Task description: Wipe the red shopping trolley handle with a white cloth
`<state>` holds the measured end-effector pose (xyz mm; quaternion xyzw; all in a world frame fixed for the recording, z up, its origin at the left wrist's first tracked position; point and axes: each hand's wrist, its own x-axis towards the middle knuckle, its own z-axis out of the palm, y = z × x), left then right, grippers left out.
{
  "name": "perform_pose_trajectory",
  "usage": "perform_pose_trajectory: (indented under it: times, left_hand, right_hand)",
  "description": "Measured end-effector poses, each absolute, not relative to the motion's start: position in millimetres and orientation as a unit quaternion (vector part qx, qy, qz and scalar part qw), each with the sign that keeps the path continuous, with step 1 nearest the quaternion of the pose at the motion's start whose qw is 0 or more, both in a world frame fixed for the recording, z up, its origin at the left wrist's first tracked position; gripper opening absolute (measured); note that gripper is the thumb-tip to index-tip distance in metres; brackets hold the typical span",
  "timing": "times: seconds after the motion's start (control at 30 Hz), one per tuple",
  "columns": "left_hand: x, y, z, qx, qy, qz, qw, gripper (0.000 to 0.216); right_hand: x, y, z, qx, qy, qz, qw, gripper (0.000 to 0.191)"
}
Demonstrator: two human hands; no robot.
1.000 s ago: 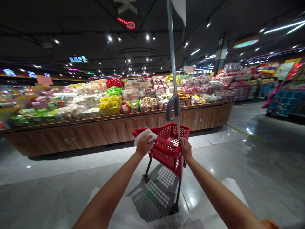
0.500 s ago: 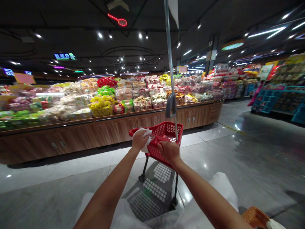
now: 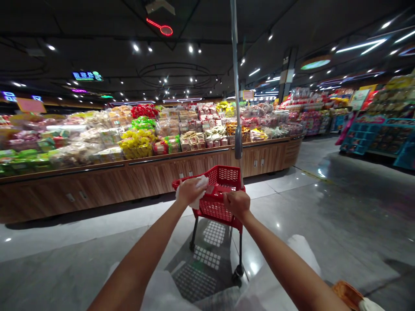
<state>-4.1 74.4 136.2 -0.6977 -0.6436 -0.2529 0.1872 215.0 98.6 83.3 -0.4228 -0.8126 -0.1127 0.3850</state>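
A small red shopping cart stands on dark legs with wheels in front of me. My left hand presses a crumpled white cloth, perhaps a tissue, against the left part of the cart's near rim. Around the right end of that rim, my right hand is closed. A metal pole with a grey grip rises from the cart's right side. Inside the basket I see only its perforated red walls; my hands cover part of the near edge.
Beyond the cart runs a long wooden display counter heaped with packaged goods. At the right stand blue racks of products. A brown wicker-like item lies at the lower right. Grey tiled floor surrounds the cart.
The cart has turned slightly, and its pole has swung right and stands more upright. My left hand has slid a little left with the cloth; my right hand has shifted right with the rim.
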Motion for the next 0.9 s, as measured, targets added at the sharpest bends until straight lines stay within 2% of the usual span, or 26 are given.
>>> perform_pose_trajectory:
  times: [0.13, 0.37, 0.5, 0.7, 0.9]
  left_hand:
    - [-7.1, 70.9, 129.5, -0.682, -0.653, -0.253, 0.212, 0.032]
    - [60.8, 64.2, 127.2, -0.758, -0.572, -0.217, 0.227, 0.026]
    - [33.1, 68.2, 136.7, -0.778, -0.563, -0.184, 0.207, 0.03]
    - [-34.9, 51.3, 132.0, -0.661, -0.695, -0.192, 0.209, 0.032]
    - [19.0, 50.6, 120.6, -0.69, -0.638, -0.229, 0.255, 0.027]
  right_hand:
    - [214.5, 105.0, 83.8, -0.415, -0.803, -0.127, 0.407, 0.045]
    - [204.0, 113.6, 82.5, -0.39, -0.811, -0.127, 0.418, 0.042]
    - [205.5, 120.8, 81.8, -0.361, -0.811, -0.147, 0.436, 0.042]
    - [199.7, 126.9, 80.8, -0.349, -0.791, -0.166, 0.474, 0.04]
    - [184.3, 123.3, 79.5, -0.351, -0.783, -0.174, 0.483, 0.038]
